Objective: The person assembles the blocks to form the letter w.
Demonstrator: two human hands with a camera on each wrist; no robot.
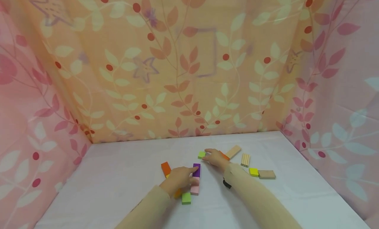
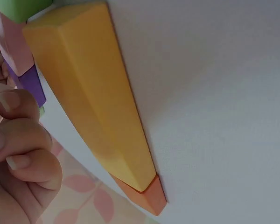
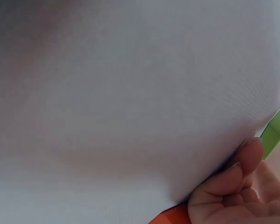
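Note:
My left hand reaches over a chain of blocks, its extended index finger touching the purple block. Its thumb lies by the pink blocks in line with the purple one. Curled fingers show beside the long yellow-orange block in the left wrist view. Farther back, my right hand pinches a light green block between thumb and index finger. That green block shows partly at the right edge of the right wrist view.
An orange block and another green block lie around the left hand. Right of the right hand are a plain wood block, a striped wooden piece, a yellow block and a tan block. Patterned curtains surround the white table.

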